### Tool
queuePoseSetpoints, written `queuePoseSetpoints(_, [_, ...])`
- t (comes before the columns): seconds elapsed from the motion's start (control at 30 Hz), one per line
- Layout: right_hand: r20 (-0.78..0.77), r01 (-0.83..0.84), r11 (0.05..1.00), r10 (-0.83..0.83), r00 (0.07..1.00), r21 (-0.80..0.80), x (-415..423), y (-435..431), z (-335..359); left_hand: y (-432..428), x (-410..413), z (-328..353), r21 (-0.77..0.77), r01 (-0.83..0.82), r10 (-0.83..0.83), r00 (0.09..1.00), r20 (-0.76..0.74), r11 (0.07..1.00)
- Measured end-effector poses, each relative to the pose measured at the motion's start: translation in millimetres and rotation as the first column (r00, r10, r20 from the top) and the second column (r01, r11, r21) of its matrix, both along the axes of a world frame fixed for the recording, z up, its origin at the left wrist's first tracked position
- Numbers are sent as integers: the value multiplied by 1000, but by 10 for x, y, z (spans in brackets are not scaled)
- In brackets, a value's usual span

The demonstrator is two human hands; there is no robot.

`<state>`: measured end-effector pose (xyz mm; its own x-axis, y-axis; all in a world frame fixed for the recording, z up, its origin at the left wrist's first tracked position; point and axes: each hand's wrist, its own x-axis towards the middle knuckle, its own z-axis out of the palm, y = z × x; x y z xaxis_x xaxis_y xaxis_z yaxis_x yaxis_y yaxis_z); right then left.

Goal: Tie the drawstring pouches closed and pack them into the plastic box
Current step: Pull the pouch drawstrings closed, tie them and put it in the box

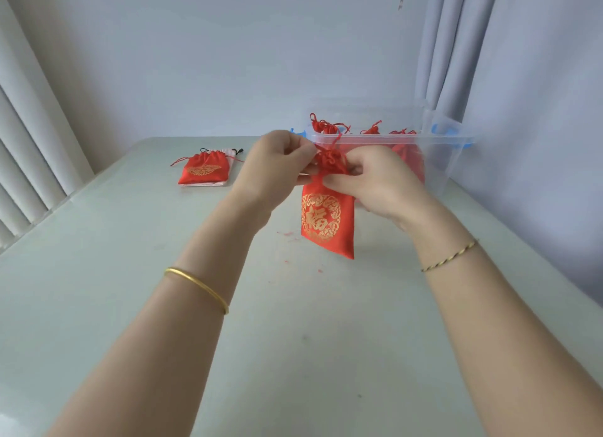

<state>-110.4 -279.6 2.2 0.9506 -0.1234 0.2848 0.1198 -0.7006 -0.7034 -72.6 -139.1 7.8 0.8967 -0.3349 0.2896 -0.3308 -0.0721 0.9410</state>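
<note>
While hanging, red pouch neck pinched between both hands' fingers.

A pouch hangs before the box; spare pouches lie left.

I count two hands in my view, the left hand and the right hand, and between them one red pouch with a gold emblem. Out on the bench I see one more red pouch lying on top of one pale pouch, so two there. There is one clear plastic box holding more red pouches; I can make out at least three gathered tops above its rim, though the exact number inside I cannot tell.
</note>
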Motion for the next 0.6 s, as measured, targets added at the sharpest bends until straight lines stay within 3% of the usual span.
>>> queuePoseSetpoints(0.13, [140,98,982,-121,983,164,27,-351,327,-113,198,153,12,-42,41,998,37,999])
queuePoseSetpoints(0.23, [301,159,974,-203,932,164,209,-535,723,-189,369,156,66,-109,108,994,19,992])
queuePoseSetpoints(0.4, [379,290,937,-201,903,-195,712,-720,982,-254,593,69,128,-169,174,984,-30,977])
queuePoseSetpoints(0.53, [185,294,785,-230,955,-545,928,-785,899,-210,752,-15,168,-204,216,975,-56,964])
queuePoseSetpoints(0.6, [113,286,759,-274,955,-585,944,-807,897,-172,824,-59,182,-224,239,969,-67,958])
